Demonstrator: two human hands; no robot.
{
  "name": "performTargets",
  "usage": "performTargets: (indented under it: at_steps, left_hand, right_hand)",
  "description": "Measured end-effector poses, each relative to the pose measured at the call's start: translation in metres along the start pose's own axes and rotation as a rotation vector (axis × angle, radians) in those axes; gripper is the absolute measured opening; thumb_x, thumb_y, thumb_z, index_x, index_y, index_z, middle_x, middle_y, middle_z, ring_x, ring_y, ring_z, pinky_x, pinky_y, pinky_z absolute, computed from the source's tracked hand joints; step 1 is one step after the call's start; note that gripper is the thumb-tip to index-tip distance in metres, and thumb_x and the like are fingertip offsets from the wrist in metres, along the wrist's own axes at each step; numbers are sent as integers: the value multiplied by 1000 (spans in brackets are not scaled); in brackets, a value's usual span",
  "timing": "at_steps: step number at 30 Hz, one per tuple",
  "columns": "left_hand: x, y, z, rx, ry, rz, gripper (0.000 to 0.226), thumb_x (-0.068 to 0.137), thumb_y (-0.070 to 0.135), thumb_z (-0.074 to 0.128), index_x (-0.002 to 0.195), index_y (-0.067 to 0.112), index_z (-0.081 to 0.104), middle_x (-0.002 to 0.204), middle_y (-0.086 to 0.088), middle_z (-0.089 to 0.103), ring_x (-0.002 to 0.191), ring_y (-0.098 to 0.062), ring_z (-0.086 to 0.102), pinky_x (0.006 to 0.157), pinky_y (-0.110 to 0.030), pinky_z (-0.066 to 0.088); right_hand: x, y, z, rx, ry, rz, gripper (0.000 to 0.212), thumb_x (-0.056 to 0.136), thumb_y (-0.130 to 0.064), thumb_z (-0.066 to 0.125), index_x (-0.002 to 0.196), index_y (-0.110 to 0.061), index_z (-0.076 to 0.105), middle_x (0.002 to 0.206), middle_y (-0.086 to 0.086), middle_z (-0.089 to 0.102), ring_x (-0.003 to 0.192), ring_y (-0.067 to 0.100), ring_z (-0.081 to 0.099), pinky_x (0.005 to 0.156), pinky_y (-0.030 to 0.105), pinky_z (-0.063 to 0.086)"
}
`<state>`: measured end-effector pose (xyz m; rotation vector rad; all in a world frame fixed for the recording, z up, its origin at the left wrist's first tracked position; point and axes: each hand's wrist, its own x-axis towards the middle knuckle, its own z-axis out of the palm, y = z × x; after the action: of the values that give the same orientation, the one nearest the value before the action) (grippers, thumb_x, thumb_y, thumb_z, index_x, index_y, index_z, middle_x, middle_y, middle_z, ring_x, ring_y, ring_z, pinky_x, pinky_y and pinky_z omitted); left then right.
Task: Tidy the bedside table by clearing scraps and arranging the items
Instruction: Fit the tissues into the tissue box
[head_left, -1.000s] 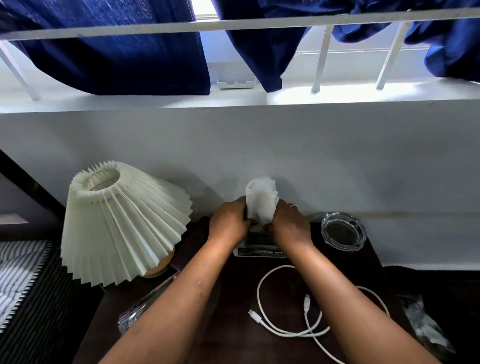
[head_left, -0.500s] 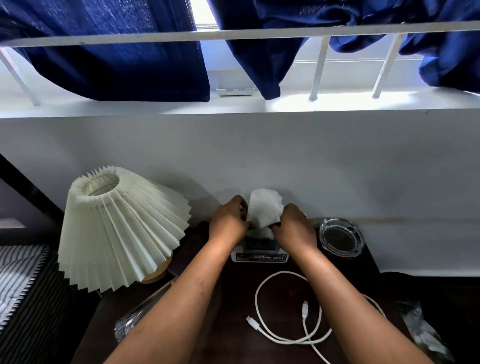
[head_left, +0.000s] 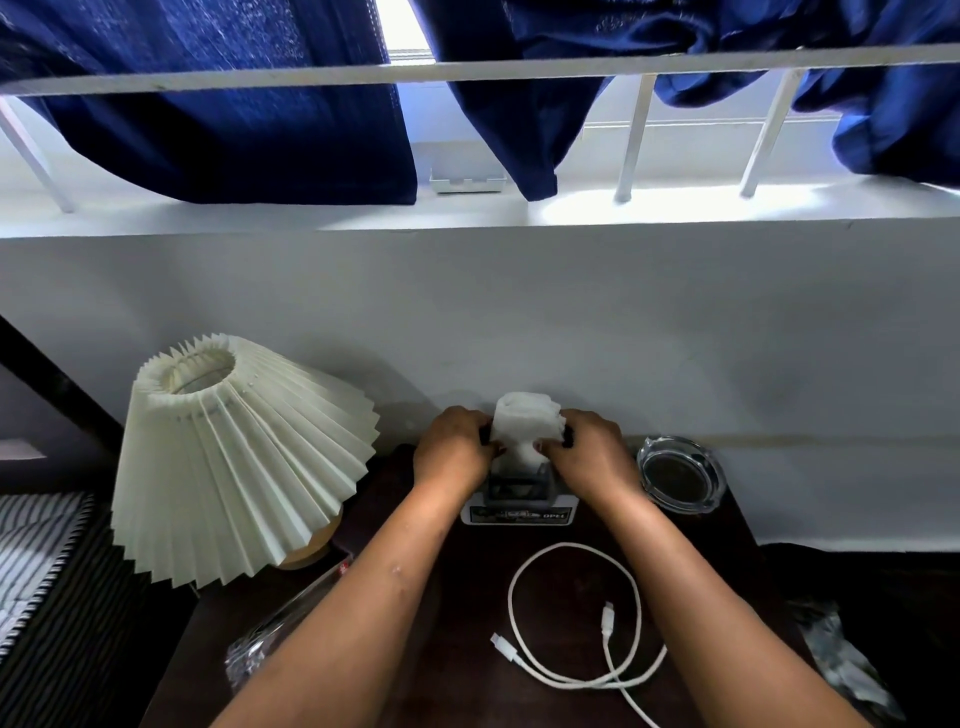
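A white tissue (head_left: 525, 426) sticks up from a dark tissue holder (head_left: 518, 491) at the back of the dark bedside table (head_left: 457, 670). My left hand (head_left: 453, 447) and my right hand (head_left: 592, 452) pinch the tissue from either side, low against the holder's top. The holder stands on a white-edged card or box with printed lettering (head_left: 519, 515). A coiled white charging cable (head_left: 576, 623) lies on the table in front, between my forearms.
A cream pleated lamp (head_left: 234, 457) stands at the table's left. A glass ashtray (head_left: 679, 474) sits at the back right. Clear plastic wrap (head_left: 270, 639) lies at the front left; crumpled plastic (head_left: 841, 660) lies right of the table. A striped bed (head_left: 36, 571) is at left.
Both hands have pressed the tissue down toward the holder; it stands lower and more bunched than a second ago. The view has tilted slightly upward.
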<state>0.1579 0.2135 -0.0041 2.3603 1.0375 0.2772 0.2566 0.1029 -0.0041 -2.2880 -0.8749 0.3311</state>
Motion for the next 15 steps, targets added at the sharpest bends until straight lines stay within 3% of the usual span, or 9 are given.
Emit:
performTargets:
  at_steps: [8, 12, 15]
  left_hand:
    - [3, 3, -2, 25, -33, -16, 18, 79, 27, 67, 92, 15, 66, 100, -8, 69, 93, -26, 62, 67, -30, 46]
    - [-3, 0, 1, -73, 56, -7, 31, 82, 37, 63, 107, 19, 65, 107, -6, 69, 99, -26, 63, 77, -35, 53]
    - [-3, 2, 0, -68, 61, -43, 32, 82, 35, 64, 108, 16, 66, 110, -9, 69, 102, -29, 62, 79, -35, 52]
  right_hand:
    - [3, -4, 7, -146, -9, -58, 22, 86, -23, 58, 105, -11, 62, 111, 14, 67, 105, 33, 59, 76, 34, 45]
    - [1, 3, 5, 3, 47, -64, 38, 82, -23, 65, 118, -14, 59, 116, 8, 67, 108, 27, 61, 85, 30, 47]
    - [-4, 2, 5, 135, 126, -55, 33, 83, -17, 64, 116, -13, 61, 107, 9, 71, 100, 26, 64, 75, 22, 41]
